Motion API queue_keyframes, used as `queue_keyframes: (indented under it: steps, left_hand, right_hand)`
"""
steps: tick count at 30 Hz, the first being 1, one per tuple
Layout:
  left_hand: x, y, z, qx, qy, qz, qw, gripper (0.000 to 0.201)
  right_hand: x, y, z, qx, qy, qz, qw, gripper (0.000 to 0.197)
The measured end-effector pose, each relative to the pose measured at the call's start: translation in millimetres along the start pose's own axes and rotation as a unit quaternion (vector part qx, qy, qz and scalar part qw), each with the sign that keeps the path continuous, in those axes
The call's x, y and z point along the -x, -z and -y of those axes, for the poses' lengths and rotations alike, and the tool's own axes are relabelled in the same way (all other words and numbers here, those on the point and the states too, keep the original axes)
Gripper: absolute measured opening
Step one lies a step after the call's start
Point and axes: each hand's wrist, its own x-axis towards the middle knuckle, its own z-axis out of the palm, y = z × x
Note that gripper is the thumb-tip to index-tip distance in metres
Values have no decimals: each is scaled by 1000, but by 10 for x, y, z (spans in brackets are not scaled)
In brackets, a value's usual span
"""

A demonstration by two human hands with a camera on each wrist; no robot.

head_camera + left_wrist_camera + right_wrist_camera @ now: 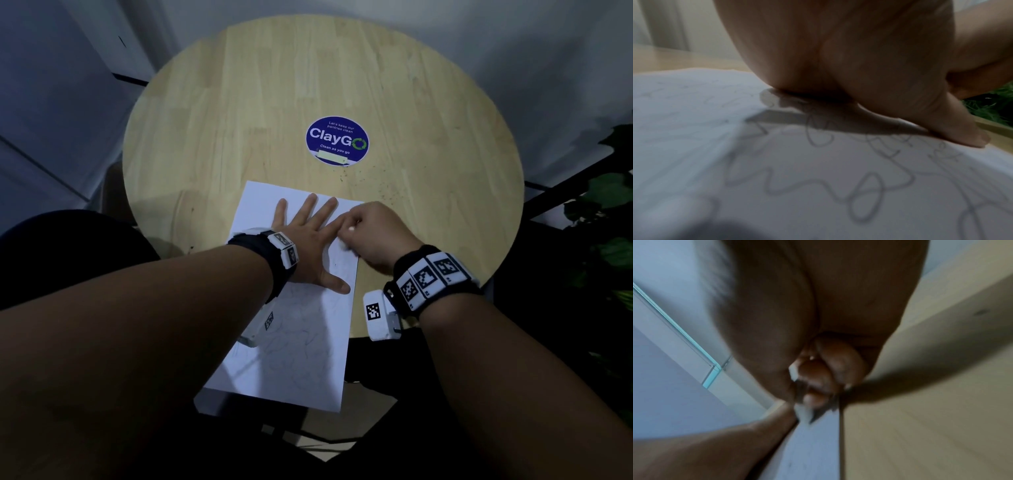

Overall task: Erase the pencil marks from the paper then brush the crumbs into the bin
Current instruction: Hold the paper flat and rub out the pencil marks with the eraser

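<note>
The left hand (310, 240) lies flat with fingers spread, pinning the paper (298, 346) to the round surface (239, 102); the right hand (373, 233) pinches a small white eraser (350, 230) at the paper's right edge. The sheet overhangs the near rim, so hard rubbing there could crease or tear it. Crumbs (383, 186) already lie on the bare wood beyond; no bin is visible

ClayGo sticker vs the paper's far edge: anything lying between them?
Head view: between the ClayGo sticker and the paper is bare wood of the table. Dark crumbs lie off to the right of that gap.
</note>
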Motion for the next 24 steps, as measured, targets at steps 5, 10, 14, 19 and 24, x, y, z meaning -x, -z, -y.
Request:
queue_keyframes:
  steps: [5,10,14,19,24]
  left_hand:
    - [-7,-15,4,1,1,3,1000,141]
    - [8,11,-3,3,1,7,1000,140]
    - [13,14,-8,-3,2,9,1000,140]
    - [14,17,-12,-2,7,10,1000,139]
    - [3,10,-14,-4,4,10,1000,140]
  right_hand:
    - [27,-8,15,-36,-23,78,996,15]
    - [-39,-9,-9,0,3,-52,999,13]
    - [68,-7,56,-12,-21,98,995,12]
    - [-12,-33,27,-15,10,-20,1000,12]
    - [117,-29,102,7,-8,128,992,12]
